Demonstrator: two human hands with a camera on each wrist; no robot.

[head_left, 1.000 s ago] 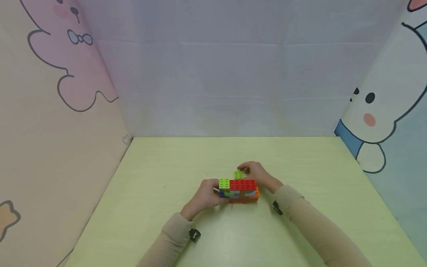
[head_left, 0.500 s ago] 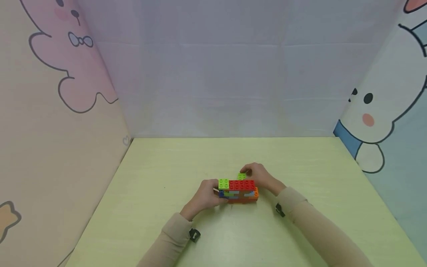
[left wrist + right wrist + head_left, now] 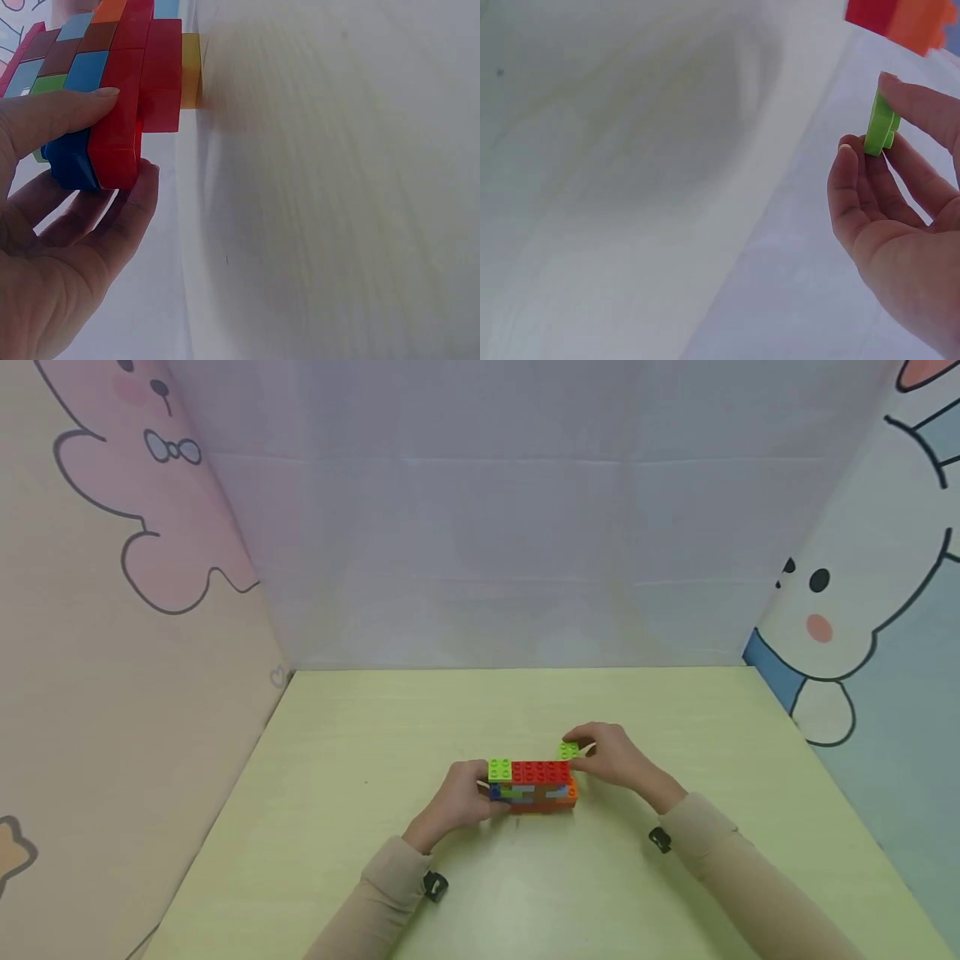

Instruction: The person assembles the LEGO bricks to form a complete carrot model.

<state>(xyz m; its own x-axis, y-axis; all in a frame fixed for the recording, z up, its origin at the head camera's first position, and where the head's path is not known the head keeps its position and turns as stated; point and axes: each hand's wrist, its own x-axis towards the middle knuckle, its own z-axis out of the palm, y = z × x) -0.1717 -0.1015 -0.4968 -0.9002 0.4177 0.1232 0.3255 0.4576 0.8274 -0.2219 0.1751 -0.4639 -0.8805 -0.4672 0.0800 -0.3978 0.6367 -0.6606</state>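
My left hand [image 3: 463,795] grips the left end of a block of stacked toy bricks [image 3: 542,772], thumb on the near face and fingers behind. Red and lime bricks with studs form its top; blue, brown, grey and orange ones show in its layers. In the left wrist view the thumb presses near the blue brick [image 3: 73,161] at the end, and a yellow brick [image 3: 191,71] juts from the underside. My right hand [image 3: 617,753] pinches a small lime brick [image 3: 883,124] between thumb and fingers, just behind the block's right end.
The pale yellow-green table [image 3: 375,727] spreads under both hands. A plain pale cloth wall [image 3: 480,552] rises at its back edge, with printed walls on the left and right.
My right hand has moved to the right with the small lime brick, from behind the block's middle to its right end. The left hand and the block stay almost in place.
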